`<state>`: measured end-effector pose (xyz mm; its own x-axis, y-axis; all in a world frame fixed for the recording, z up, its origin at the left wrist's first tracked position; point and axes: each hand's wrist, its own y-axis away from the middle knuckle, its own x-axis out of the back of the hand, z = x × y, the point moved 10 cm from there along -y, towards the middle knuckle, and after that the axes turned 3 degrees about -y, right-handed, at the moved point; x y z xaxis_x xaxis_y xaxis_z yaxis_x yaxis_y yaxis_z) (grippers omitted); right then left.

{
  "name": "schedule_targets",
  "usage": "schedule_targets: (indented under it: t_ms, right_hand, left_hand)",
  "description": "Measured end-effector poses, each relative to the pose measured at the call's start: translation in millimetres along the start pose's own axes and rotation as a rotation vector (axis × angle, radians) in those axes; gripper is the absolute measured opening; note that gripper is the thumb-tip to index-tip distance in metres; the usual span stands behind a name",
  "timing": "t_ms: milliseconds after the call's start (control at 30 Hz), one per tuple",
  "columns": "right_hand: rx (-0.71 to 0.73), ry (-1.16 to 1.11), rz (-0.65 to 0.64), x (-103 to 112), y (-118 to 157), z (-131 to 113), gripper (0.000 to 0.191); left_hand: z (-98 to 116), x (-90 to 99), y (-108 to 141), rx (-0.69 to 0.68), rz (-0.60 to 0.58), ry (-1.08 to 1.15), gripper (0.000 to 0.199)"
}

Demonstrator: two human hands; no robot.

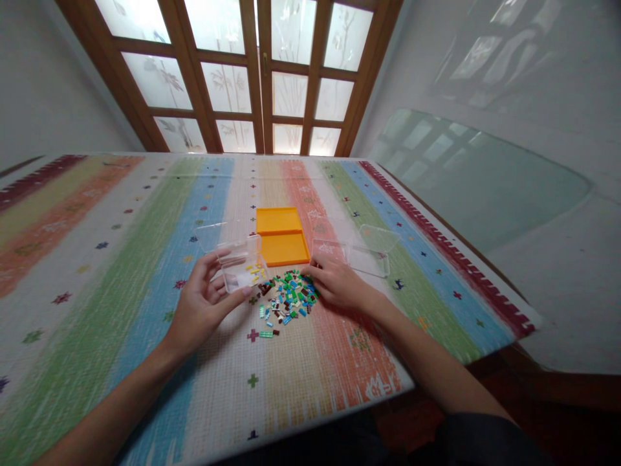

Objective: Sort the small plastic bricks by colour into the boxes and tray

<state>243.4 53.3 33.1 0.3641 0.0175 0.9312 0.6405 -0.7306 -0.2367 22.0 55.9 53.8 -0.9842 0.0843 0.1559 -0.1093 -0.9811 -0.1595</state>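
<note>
My left hand (206,301) grips a clear plastic box (233,272) with its lid open, tilted a little toward the pile. Several small yellow bricks (255,272) lie inside it. A heap of tiny building bricks (288,298) in green, blue, brown and cream is spread on the cloth between my hands. Over the heap's right edge, my right hand (337,281) has its fingertips pinched together at the bricks. Whatever sits between those fingertips is too small to make out.
An open orange case (284,248) lies flat behind the heap. Another clear box (371,261) with a raised lid stands behind my right hand. The striped tablecloth (233,388) covers the table, with a wall along the right and glazed doors (228,87) beyond.
</note>
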Motion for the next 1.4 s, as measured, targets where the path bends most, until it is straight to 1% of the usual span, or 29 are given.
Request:
schedule_targets:
  t_ms: [333,467,767,1033,1167,1233,1400]
  right_hand:
    - [0.044,-0.004,0.032,-2,0,0,0.030]
    - [0.051,-0.002,0.039,0,0,0,0.034]
    - [0.059,-0.002,0.012,-1,0,0,0.032]
    - [0.053,-0.145,-0.015,7,1,-4,0.026]
    - [0.053,-0.186,-0.051,5,4,-4,0.035]
    - [0.049,-0.181,-0.060,4,5,-3,0.036]
    - [0.047,-0.159,-0.030,6,2,-11,0.036]
  left_hand:
    - [1,-0.9,0,-0.010,-0.001,0.010,0.060]
    - [0,-1.3,0,-0.009,-0.003,0.011,0.062]
    - [-3,0.9,-1,-0.019,0.010,0.006,0.060]
    - [-6,2.9,-3,-0.015,0.010,-0.002,0.062]
    - [-5,2.7,-2,-0.018,0.009,0.001,0.061]
    - [-4,2.3,-2,-0.019,0.009,0.000,0.061]
    - [0,2.3,-2,-0.024,0.015,-0.006,0.060]
